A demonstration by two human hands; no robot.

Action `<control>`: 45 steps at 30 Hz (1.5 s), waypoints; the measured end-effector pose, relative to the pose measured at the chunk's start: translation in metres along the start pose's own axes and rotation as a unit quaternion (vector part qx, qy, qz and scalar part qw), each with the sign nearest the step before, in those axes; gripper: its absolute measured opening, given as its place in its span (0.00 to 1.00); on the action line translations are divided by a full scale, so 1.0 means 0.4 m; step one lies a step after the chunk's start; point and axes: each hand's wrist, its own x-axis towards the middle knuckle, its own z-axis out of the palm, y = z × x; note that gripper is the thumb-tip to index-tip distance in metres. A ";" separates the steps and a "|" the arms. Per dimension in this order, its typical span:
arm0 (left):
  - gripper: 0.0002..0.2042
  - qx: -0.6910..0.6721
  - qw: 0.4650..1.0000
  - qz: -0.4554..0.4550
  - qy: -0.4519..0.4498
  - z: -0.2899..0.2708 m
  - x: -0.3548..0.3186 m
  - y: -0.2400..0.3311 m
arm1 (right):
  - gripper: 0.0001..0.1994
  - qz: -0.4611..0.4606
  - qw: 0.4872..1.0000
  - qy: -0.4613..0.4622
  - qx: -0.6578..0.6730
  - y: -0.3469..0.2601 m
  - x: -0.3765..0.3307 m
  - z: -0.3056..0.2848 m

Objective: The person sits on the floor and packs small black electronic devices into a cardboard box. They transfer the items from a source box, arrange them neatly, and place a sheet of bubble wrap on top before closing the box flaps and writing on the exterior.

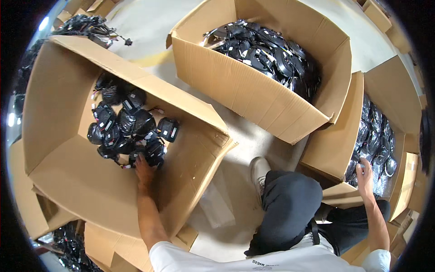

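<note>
— What is the left hand (144, 168) doing?

— It reaches down into the big open carton (59, 149) on the person's left. Its grip is closed down over a black part (152, 158) at the near edge of a heap, though I cannot tell how the fingers sit, as they are curled under and hidden.

— And around that grip?

— Just beyond it lies the heap of black parts (122, 124), glossy rounded pieces, some with white labels and short wires with small plugs. They sit on the carton's floor, touching one another, and the bare cardboard runs on to the left and toward the person.

— The right hand (364, 174)?

— It is well apart from the left, out at the person's right, resting on bagged dark parts in a second carton (335, 136). Its grip is loosely spread, fingertips laid on the shiny bagged parts (376, 136); whether it pinches one I cannot tell.

— What lies between the two hands?

— The person's bent knee in dark trousers (287, 199) and a pale shoe (259, 170) on the floor (244, 131), with a clear plastic bag (215, 204) lying just beside the left carton's flap.

— Farther out?

— Beyond both grips stands a third carton (253, 90), tilted, filled with the same sort of black parts. Past the left carton's far corner a tangle of black wiring (88, 25) lies on the floor.
</note>
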 end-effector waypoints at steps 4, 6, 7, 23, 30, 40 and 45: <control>0.51 -0.237 0.960 0.151 0.003 0.071 0.088 -0.056 | 0.24 -0.018 1.000 -0.007 0.002 0.016 0.020 0.018; 0.50 -0.251 0.962 0.085 -0.069 0.114 0.108 -0.087 | 0.25 -0.015 1.000 0.001 -0.026 0.046 0.020 0.020; 0.48 -0.233 0.967 0.088 -0.061 0.140 0.108 -0.090 | 0.25 0.008 1.000 -0.010 -0.019 0.058 0.016 0.019; 0.26 -0.044 0.998 0.049 -0.023 -0.015 0.049 -0.001 | 0.27 -0.021 0.999 0.019 0.035 -0.009 0.011 0.017; 0.12 -0.459 0.867 -0.196 0.010 -0.248 0.046 -0.117 | 0.23 -0.027 0.998 0.003 0.052 -0.013 0.032 0.030; 0.10 -0.650 0.752 -0.052 0.095 -0.735 0.008 0.423 | 0.14 -0.382 0.903 0.111 0.162 -0.451 -0.040 -0.154; 0.09 -0.480 0.877 0.018 -0.011 -0.558 0.044 0.370 | 0.13 -0.453 0.871 -0.043 0.188 -0.552 -0.054 -0.112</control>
